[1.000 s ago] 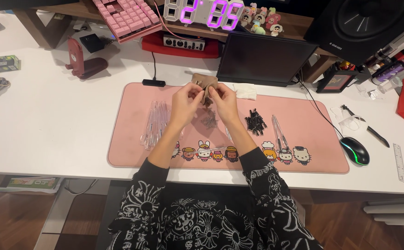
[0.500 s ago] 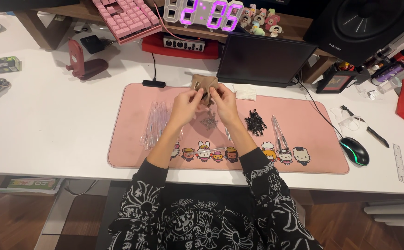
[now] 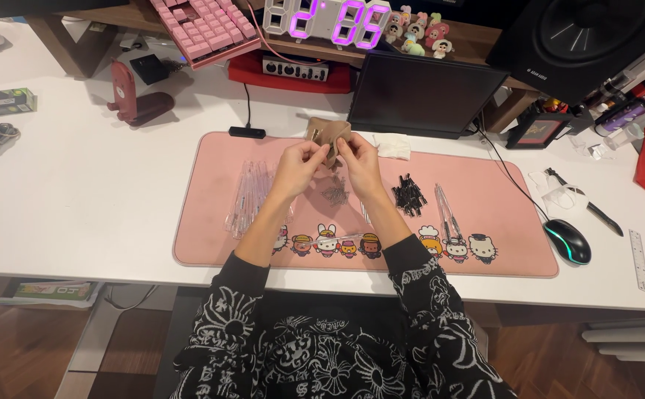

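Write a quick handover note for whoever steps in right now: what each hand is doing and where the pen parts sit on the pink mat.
Left hand and right hand: raised together over the pink desk mat, pinching something too small to make out.
Small tan pouch: just behind the fingers.
Clear plastic pen barrels: piled left of the hands.
Small metal springs: heaped below the hands.
Black pen tips: clustered right.
Clear pens: further right, possibly assembled.
Left: barrels, springs and tips remain loose.
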